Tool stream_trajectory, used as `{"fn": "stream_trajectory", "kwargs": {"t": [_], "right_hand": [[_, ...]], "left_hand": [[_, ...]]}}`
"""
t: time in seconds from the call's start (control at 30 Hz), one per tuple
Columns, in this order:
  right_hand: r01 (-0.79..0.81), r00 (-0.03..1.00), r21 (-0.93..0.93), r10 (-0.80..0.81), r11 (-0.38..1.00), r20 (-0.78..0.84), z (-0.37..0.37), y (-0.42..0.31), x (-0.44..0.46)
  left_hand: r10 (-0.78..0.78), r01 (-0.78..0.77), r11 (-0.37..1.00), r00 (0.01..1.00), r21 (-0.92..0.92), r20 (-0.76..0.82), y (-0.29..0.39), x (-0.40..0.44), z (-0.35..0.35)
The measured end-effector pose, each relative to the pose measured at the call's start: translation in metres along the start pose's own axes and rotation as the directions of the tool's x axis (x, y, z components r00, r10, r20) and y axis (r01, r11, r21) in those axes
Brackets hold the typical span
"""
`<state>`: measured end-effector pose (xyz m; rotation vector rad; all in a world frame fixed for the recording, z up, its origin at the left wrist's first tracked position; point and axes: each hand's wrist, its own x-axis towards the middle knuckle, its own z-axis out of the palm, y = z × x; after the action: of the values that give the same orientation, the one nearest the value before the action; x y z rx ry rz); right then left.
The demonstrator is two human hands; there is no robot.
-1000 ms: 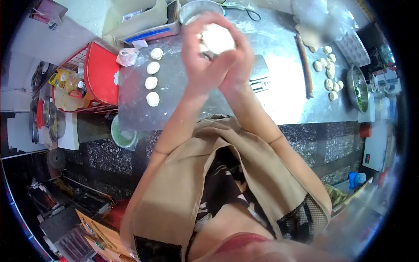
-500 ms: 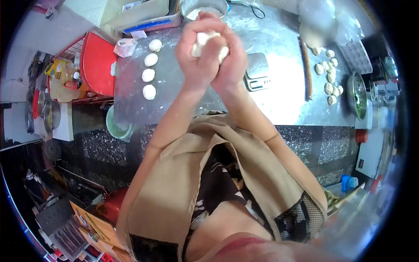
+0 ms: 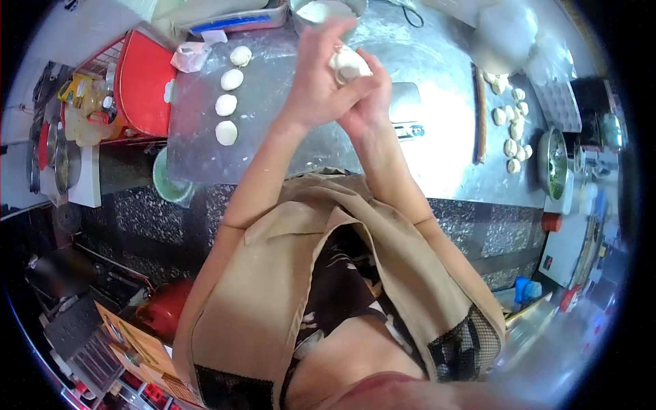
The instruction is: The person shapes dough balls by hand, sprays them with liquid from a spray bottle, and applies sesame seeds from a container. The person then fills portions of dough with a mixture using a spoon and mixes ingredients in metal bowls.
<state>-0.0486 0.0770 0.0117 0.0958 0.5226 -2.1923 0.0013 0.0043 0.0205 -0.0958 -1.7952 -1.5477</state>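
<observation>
A white piece of dough (image 3: 350,65) sits between my two hands above the metal table (image 3: 273,154). My left hand (image 3: 316,85) presses against its left side, with the upper fingers blurred. Curled round the right and lower side of the dough is my right hand (image 3: 372,99). Four round dough balls, the lowest one (image 3: 226,133) nearest the table's front edge, stand in a column left of my hands. Beneath and behind my right hand a small scale (image 3: 408,109) rests on the table, partly covered.
A bowl of white flour (image 3: 324,10) stands behind my hands. On the right lie a rolling pin (image 3: 481,116), small dough pieces (image 3: 510,147) and a bowl with green filling (image 3: 555,164). A red lid (image 3: 142,83) is at the left.
My hands have loosened round the dough, and more of it shows between them. The view has shifted, so the table's things appear slightly displaced.
</observation>
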Motion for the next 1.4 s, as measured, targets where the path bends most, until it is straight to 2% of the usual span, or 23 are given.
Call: {"fn": "stream_trajectory", "kwargs": {"t": [0.07, 0.13, 0.2, 0.23, 0.27, 0.33, 0.37, 0.4, 0.47, 0.6, 0.67, 0.73, 0.87, 0.9, 0.93, 0.97, 1.07, 1.2, 1.27, 1.3, 1.33, 1.37, 1.4], "right_hand": [[0.038, 0.999, -0.075, -0.039, 0.996, -0.014, 0.003, 0.008, 0.005], [0.105, 0.993, 0.004, -0.105, 0.994, 0.05, -0.002, 0.013, 0.009], [0.153, 0.988, -0.034, -0.152, 0.988, 0.027, -0.011, 0.017, 0.014], [0.18, 0.979, -0.013, -0.178, 0.984, 0.104, -0.019, 0.018, 0.025], [0.208, 0.962, 0.013, -0.206, 0.978, 0.181, -0.026, 0.018, 0.033], [0.105, 0.986, 0.127, -0.12, 0.986, 0.114, -0.02, 0.007, 0.037], [0.009, 0.993, 0.088, -0.019, 0.996, 0.113, -0.024, -0.001, 0.04], [-0.086, 0.991, 0.051, 0.08, 0.995, 0.109, -0.026, -0.006, 0.043], [-0.136, 0.991, 0.055, 0.135, 0.989, 0.02, -0.013, -0.007, 0.035], [-0.197, 0.979, -0.016, 0.196, 0.98, -0.05, -0.023, 0.001, 0.041], [-0.192, 0.975, -0.04, 0.186, 0.98, -0.118, -0.027, 0.006, 0.044], [-0.143, 0.954, 0.016, 0.142, 0.99, -0.265, -0.028, 0.011, 0.048], [-0.138, 0.943, -0.16, 0.08, 0.977, -0.323, -0.055, 0.029, 0.067], [-0.124, 0.949, -0.186, 0.061, 0.975, -0.309, -0.071, 0.035, 0.077], [-0.144, 0.945, -0.191, 0.078, 0.971, -0.318, -0.075, 0.046, 0.083], [-0.13, 0.94, -0.205, 0.055, 0.97, -0.338, -0.076, 0.057, 0.09], [-0.164, 0.919, -0.253, 0.054, 0.953, -0.391, -0.07, 0.089, 0.113], [-0.302, 0.872, -0.313, 0.128, 0.9, -0.473, -0.1, 0.12, 0.187], [-0.226, 0.923, -0.628, -0.043, 0.745, -0.383, -0.117, 0.127, 0.233], [-0.226, 0.92, -0.631, -0.051, 0.743, -0.39, -0.128, 0.131, 0.259], [0.126, 0.933, -0.946, -0.361, 0.299, 0.01, -0.139, 0.137, 0.283], [0.398, 0.779, -0.873, -0.398, -0.282, 0.484, -0.151, 0.143, 0.304], [0.382, 0.783, -0.879, -0.405, -0.286, 0.473, -0.166, 0.15, 0.32]], "left_hand": [[0.054, -0.051, 0.985, 0.998, 0.166, -0.018, -0.023, -0.004, 0.003], [0.146, -0.131, 0.966, 0.988, 0.222, -0.05, -0.022, -0.004, 0.008], [-0.055, 0.007, 0.986, 0.958, -0.169, -0.28, -0.03, -0.007, 0.018], [0.061, -0.042, 0.985, 0.993, 0.168, -0.106, -0.033, -0.005, 0.009], [0.057, -0.039, 0.985, 0.993, 0.166, -0.106, -0.032, -0.007, 0.003], [-0.159, 0.148, 0.985, 0.98, 0.09, 0.124, -0.015, -0.004, -0.009], [-0.207, 0.247, 0.96, 0.943, -0.13, 0.259, -0.022, -0.002, -0.031], [-0.211, 0.253, 0.959, 0.939, -0.129, 0.271, -0.022, 0.005, -0.046], [-0.08, -0.071, 0.924, 0.925, 0.375, 0.371, -0.016, 0.015, -0.066], [-0.181, 0.073, 0.922, 0.95, 0.381, 0.256, -0.025, 0.009, -0.067], [-0.129, 0.069, 0.913, 0.984, 0.402, 0.124, -0.032, -0.002, -0.052], [0.201, -0.218, 0.749, 0.975, 0.626, 0.099, -0.046, -0.016, -0.049], [0.05, -0.025, 0.804, 0.998, 0.595, -0.025, -0.059, -0.042, -0.045], [-0.084, 0.136, 0.874, 0.988, 0.468, -0.13, -0.062, -0.045, -0.047], [-0.227, 0.287, 0.904, 0.95, 0.316, -0.214, -0.065, -0.049, -0.051], [-0.313, 0.407, 0.863, 0.896, 0.3, -0.315, -0.077, -0.054, -0.057], [-0.41, 0.558, 0.791, 0.786, 0.248, -0.462, -0.107, -0.059, -0.077], [-0.117, 0.373, 0.713, 0.898, 0.594, -0.424, -0.174, -0.065, -0.103], [-0.191, 0.386, 0.717, 0.91, 0.581, -0.369, -0.2, -0.069, -0.118], [-0.265, 0.409, 0.737, 0.907, 0.538, -0.327, -0.21, -0.074, -0.121], [-0.337, 0.436, 0.751, 0.899, 0.496, -0.279, -0.219, -0.082, -0.124], [-0.372, 0.461, 0.733, 0.887, 0.5, -0.274, -0.224, -0.094, -0.127], [-0.383, 0.465, 0.736, 0.885, 0.492, -0.263, -0.226, -0.102, -0.129]]}}
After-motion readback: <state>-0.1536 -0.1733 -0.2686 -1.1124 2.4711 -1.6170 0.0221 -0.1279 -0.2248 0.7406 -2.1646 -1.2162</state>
